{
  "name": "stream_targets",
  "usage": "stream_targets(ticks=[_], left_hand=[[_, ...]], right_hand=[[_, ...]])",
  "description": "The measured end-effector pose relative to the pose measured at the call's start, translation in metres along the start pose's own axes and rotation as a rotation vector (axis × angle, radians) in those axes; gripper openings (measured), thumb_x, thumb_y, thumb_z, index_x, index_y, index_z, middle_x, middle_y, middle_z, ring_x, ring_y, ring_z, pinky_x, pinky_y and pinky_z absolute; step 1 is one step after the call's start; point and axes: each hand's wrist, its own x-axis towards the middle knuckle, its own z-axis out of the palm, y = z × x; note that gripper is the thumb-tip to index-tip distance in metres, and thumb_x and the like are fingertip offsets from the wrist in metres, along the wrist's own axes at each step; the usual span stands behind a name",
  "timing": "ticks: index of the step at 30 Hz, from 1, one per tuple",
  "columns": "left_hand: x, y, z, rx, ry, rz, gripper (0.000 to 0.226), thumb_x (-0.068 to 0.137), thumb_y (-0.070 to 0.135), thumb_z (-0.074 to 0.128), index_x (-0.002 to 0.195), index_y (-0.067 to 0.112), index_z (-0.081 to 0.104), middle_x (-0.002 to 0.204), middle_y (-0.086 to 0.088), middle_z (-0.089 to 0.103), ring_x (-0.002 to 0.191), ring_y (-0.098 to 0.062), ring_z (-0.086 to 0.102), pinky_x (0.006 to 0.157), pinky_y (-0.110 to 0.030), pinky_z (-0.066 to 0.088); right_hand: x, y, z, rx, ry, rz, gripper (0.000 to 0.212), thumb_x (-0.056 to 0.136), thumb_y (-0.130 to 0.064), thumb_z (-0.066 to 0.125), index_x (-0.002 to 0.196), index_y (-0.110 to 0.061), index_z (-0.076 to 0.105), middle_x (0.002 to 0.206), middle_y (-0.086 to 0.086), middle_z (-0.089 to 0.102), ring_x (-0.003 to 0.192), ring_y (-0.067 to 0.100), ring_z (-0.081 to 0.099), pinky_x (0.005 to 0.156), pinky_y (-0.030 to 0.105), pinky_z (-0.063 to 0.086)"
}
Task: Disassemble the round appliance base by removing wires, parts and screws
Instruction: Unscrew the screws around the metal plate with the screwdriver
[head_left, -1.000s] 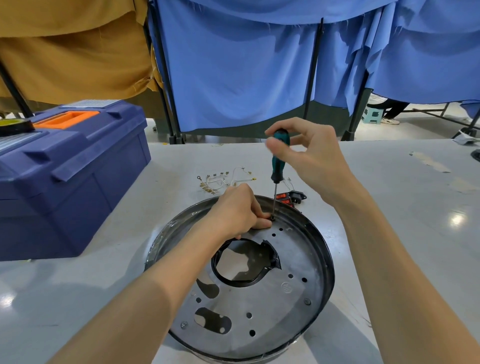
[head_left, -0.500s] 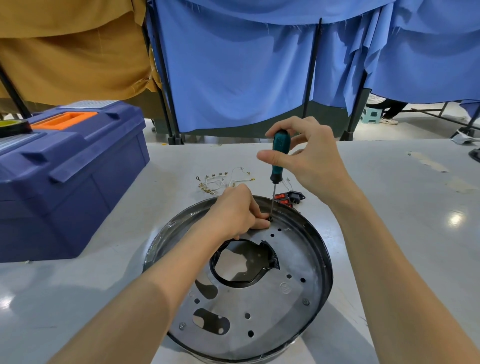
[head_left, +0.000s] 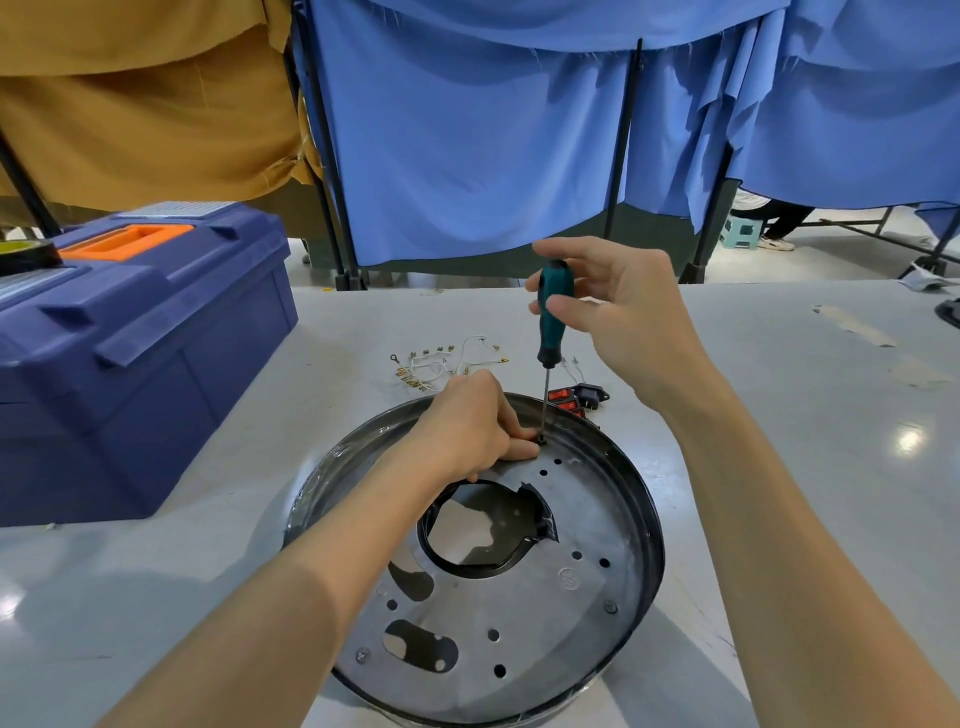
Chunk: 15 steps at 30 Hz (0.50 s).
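holding the screwdriver (head_left: 553, 317) nearly upright, the right hand (head_left: 623, 322) pinches the top of the green handle between thumb and fingers, not in a full fist. i think this light grasp is for spinning the tool fast with little force. the thin blade goes down to a screw (head_left: 541, 439) near the far edge of the round appliance base (head_left: 519, 623), which lies flat on the grey table (head_left: 779, 415), directly in front of the person.

the left hand (head_left: 467, 426) rests on the metal plate with fingers curled, and its fingertips close on the screw right at the blade tip. probably it keeps the tip from slipping off the head and is ready to catch the small screw, and its weight also stops the base from turning.

two more screws, (head_left: 610, 606) and (head_left: 362, 654), sit in the plate on the near side, so the work is not finished. removed wires (head_left: 447, 364) and red switches (head_left: 569, 397) lie on the table just behind the base, out of the working area. a blue toolbox (head_left: 145, 364) stands at the left.

for writing, only a small round stamped mark (head_left: 570, 578) shows on the plate, and i cannot read it. no brand is visible on the handle or on the toolbox.
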Motion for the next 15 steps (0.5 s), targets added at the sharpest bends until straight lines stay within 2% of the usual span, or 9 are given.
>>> stream_targets(ticks=[2, 3, 5, 7, 11, 13, 15], left_hand=[[0.001, 0.000, 0.000, 0.001, 0.001, -0.005, 0.014, 0.079, 0.026, 0.079, 0.071, 0.021, 0.068, 0.082, -0.008, 0.073, 0.054, -0.015, 0.055, 0.040, -0.019, 0.043], [0.001, 0.000, 0.000, -0.003, 0.001, -0.011, 0.014, 0.078, 0.026, 0.079, 0.071, 0.021, 0.068, 0.083, -0.008, 0.073, 0.054, -0.016, 0.055, 0.040, -0.020, 0.043], [0.001, -0.001, 0.000, -0.013, 0.000, -0.016, 0.013, 0.079, 0.026, 0.079, 0.073, 0.019, 0.070, 0.084, -0.010, 0.074, 0.055, -0.018, 0.055, 0.041, -0.021, 0.044], [0.002, 0.000, 0.000, -0.011, 0.004, -0.013, 0.013, 0.079, 0.026, 0.079, 0.079, 0.015, 0.073, 0.079, -0.010, 0.072, 0.052, -0.017, 0.053, 0.040, -0.021, 0.043], [0.001, 0.000, 0.000, 0.003, 0.008, -0.009, 0.018, 0.079, 0.027, 0.079, 0.086, 0.011, 0.077, 0.071, -0.010, 0.069, 0.044, -0.014, 0.048, 0.039, -0.019, 0.040], [0.001, 0.000, 0.000, 0.001, 0.007, -0.005, 0.017, 0.079, 0.027, 0.078, 0.086, 0.011, 0.076, 0.074, -0.009, 0.070, 0.044, -0.013, 0.048, 0.039, -0.018, 0.040], [0.000, -0.001, 0.000, -0.007, 0.008, -0.003, 0.017, 0.079, 0.026, 0.078, 0.087, 0.011, 0.076, 0.073, -0.006, 0.070, 0.044, -0.011, 0.049, 0.039, -0.017, 0.039]], right_hand=[[0.001, 0.000, -0.001, 0.018, -0.025, 0.001, 0.027, 0.089, -0.001, 0.063, 0.110, -0.018, 0.065, 0.101, -0.003, 0.069, 0.089, 0.008, 0.068, 0.083, 0.016, 0.053], [0.000, 0.000, 0.000, -0.014, -0.030, -0.010, 0.021, 0.089, -0.011, 0.067, 0.107, -0.020, 0.065, 0.101, -0.006, 0.067, 0.090, 0.005, 0.065, 0.082, 0.011, 0.050], [0.000, 0.001, 0.003, -0.092, -0.024, -0.030, 0.024, 0.082, -0.030, 0.074, 0.104, -0.025, 0.066, 0.100, -0.010, 0.062, 0.087, 0.001, 0.059, 0.074, 0.003, 0.045], [-0.001, 0.000, 0.004, -0.111, 0.000, -0.041, 0.027, 0.081, -0.027, 0.076, 0.107, -0.025, 0.067, 0.098, -0.009, 0.062, 0.084, 0.002, 0.058, 0.073, 0.008, 0.046], [0.000, -0.002, -0.004, -0.034, -0.006, 0.002, 0.035, 0.086, 0.000, 0.066, 0.115, -0.019, 0.067, 0.100, -0.003, 0.069, 0.093, 0.012, 0.065, 0.088, 0.026, 0.054], [0.001, -0.003, -0.006, -0.042, -0.025, -0.001, 0.026, 0.088, -0.005, 0.066, 0.109, -0.019, 0.068, 0.101, -0.003, 0.070, 0.094, 0.011, 0.065, 0.089, 0.026, 0.054], [0.000, -0.004, -0.004, -0.080, -0.042, -0.014, 0.022, 0.084, -0.024, 0.074, 0.104, -0.024, 0.068, 0.097, -0.010, 0.067, 0.087, 0.001, 0.061, 0.081, 0.014, 0.051]])
